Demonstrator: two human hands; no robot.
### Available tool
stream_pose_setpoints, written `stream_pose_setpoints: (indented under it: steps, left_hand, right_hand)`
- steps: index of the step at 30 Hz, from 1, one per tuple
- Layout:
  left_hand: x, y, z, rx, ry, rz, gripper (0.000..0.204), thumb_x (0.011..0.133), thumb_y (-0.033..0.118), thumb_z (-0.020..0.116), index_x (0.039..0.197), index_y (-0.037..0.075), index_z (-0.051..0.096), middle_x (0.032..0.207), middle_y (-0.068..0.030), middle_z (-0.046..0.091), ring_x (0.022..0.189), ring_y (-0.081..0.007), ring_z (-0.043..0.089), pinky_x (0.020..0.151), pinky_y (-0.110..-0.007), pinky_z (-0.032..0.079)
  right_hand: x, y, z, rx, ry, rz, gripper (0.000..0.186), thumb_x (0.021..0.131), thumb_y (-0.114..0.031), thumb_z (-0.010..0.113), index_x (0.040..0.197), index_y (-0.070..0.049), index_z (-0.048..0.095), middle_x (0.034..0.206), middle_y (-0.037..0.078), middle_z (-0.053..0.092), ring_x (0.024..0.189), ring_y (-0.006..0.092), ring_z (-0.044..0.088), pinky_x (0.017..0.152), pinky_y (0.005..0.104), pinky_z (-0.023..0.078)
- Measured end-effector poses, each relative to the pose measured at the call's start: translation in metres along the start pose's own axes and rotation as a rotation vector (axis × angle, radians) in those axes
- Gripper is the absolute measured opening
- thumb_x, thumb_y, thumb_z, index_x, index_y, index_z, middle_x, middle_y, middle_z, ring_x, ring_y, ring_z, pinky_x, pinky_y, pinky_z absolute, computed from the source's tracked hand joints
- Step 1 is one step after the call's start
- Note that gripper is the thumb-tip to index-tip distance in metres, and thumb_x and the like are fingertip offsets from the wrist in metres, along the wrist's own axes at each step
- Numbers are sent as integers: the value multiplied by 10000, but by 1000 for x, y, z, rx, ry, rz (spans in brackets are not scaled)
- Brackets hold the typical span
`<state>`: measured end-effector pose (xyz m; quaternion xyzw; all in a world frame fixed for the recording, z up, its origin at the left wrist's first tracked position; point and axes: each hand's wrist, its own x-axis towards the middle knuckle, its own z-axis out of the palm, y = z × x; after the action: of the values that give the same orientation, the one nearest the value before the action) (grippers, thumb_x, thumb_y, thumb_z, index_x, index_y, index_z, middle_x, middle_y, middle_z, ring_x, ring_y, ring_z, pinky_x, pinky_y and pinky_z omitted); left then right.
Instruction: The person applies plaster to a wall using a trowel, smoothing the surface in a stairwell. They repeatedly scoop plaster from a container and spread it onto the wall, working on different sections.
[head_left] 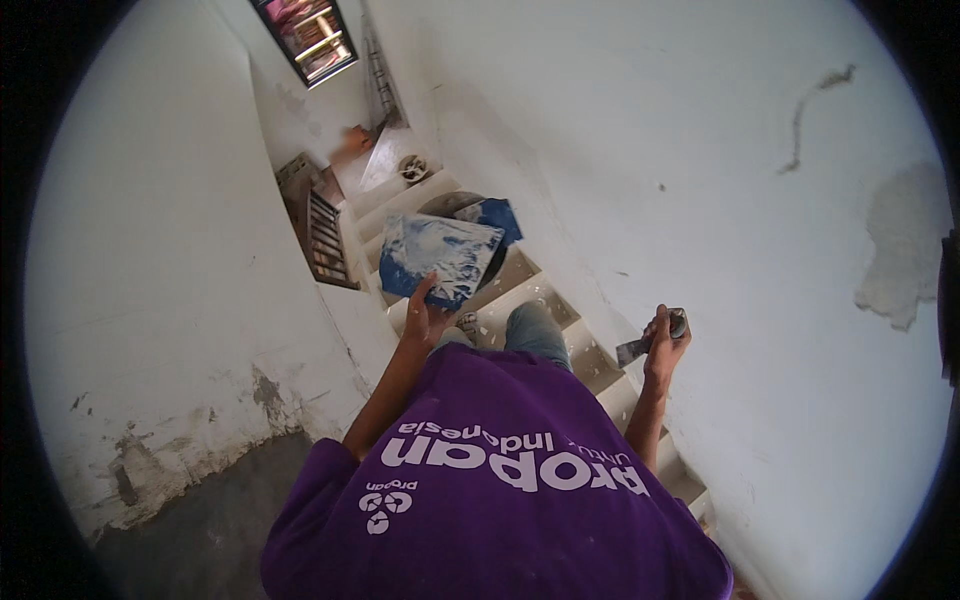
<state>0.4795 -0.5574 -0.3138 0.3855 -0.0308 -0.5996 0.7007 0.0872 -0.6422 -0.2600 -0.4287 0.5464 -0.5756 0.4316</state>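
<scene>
My left hand point(428, 314) grips the near edge of a flat blue board point(440, 255) smeared with white putty, its thumb on top. Out to the right, beside the white wall point(740, 230), my right hand point(665, 348) is closed around the handle of a putty knife point(632, 352). The knife's blade points left, apart from the board. Just beyond the board lies another blue piece point(492, 216) with white smears, over a dark round thing on the stairs that the board partly hides.
I stand on pale stairs point(520, 290) dotted with white specks, leading down to a landing with a small round container point(412, 168). A dark wooden railing point(326, 238) stands left. A ladder point(378, 75) leans near the window point(310, 38). The right wall has a grey patch point(900, 250).
</scene>
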Motion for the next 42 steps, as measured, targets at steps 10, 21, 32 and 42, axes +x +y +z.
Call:
stream_pose_setpoints:
  steps: [10,21,32,42]
  left_hand:
    - [35,41,-46,199,-1,20,666,824,139,737,1369,81,358,1276,-107,517,1193,-246,519,993,-424,441]
    - [53,28,-23,-45,77,-269,576,828,350,714,1286,89,481,1199,-81,580,1088,-236,537,945,-409,415]
    - [65,18,-30,-41,-10,-304,596,828,388,707,1302,112,473,1259,-76,529,1135,-261,512,991,-455,385]
    - [59,11,-18,-89,130,-252,650,776,463,723,1280,129,483,1206,-73,552,1130,-227,499,963,-431,377]
  right_hand:
    - [11,-48,117,-22,-176,-153,281,991,-282,560,806,-84,488,594,-11,478,493,75,447,462,244,383]
    - [12,-33,81,24,62,-119,486,1014,-521,348,785,-113,479,592,10,472,476,112,457,434,250,392]
    - [-23,-40,87,31,100,-129,446,992,-508,409,769,-130,490,607,9,478,472,111,432,414,250,356]
    - [14,-44,110,-3,-161,-76,444,983,-518,466,785,-121,490,623,7,485,503,94,453,438,229,374]
